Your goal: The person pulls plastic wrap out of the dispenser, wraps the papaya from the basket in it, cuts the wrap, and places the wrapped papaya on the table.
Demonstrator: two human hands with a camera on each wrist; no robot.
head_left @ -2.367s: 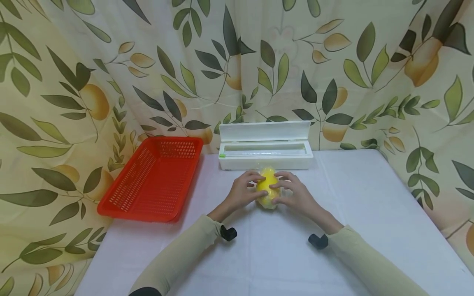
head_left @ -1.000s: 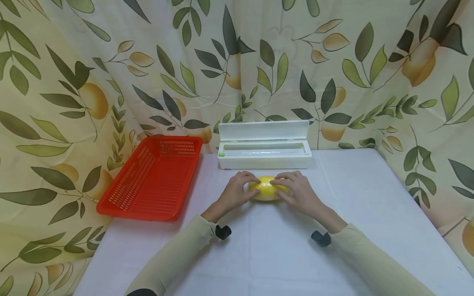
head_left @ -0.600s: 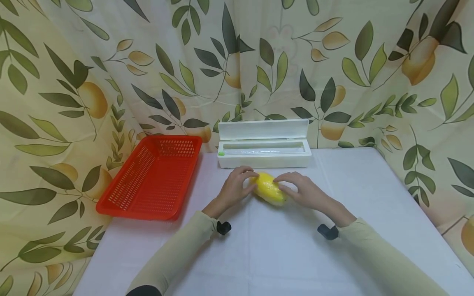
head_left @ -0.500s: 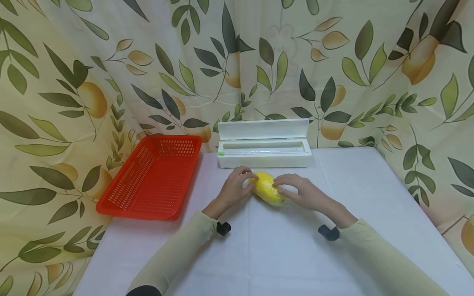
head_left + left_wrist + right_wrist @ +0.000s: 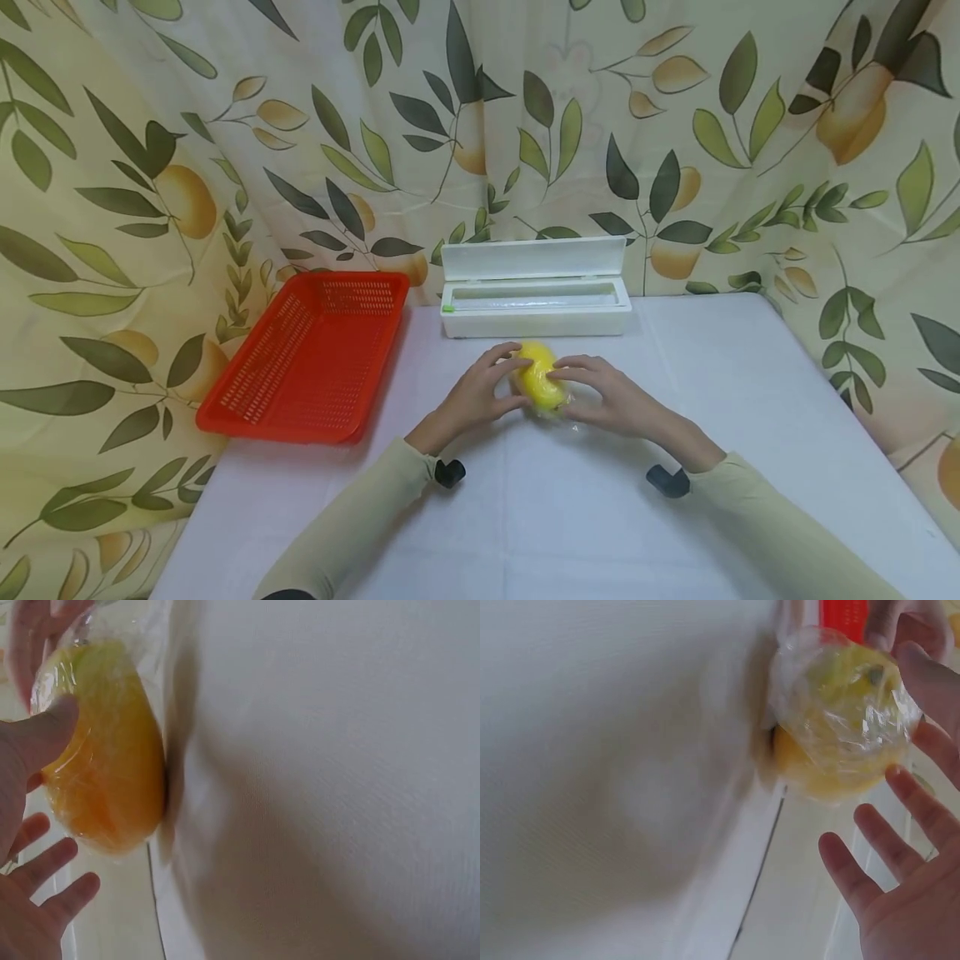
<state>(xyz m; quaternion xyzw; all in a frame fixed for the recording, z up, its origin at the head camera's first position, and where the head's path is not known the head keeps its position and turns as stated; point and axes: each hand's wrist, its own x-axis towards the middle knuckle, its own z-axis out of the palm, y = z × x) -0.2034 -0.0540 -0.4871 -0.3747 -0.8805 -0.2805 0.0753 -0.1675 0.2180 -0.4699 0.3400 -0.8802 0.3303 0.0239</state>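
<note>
A yellow mango (image 5: 542, 379) wrapped in clear cling film sits on the white tablecloth at the middle. Its film wrinkles loosely at the near end. My left hand (image 5: 483, 392) holds its left side; in the left wrist view the thumb (image 5: 56, 731) presses the wrapped mango (image 5: 109, 757), while other fingers spread off it. From the right, my right hand (image 5: 611, 396) holds it with thumb and forefinger. In the right wrist view the mango (image 5: 840, 720) shows a dark stem spot, and the remaining fingers (image 5: 889, 840) are spread apart.
Behind the mango stands a long white cling film box (image 5: 536, 323) with its lid raised and a roll inside. A red plastic basket (image 5: 300, 417) lies on the left of the table (image 5: 570, 533). A leaf-patterned curtain (image 5: 360, 100) hangs behind.
The mango has turned between my hands, from upright to crosswise, then slanted, and now nearly lengthwise again. Both hands have stayed beside it; the basket and box have not moved.
</note>
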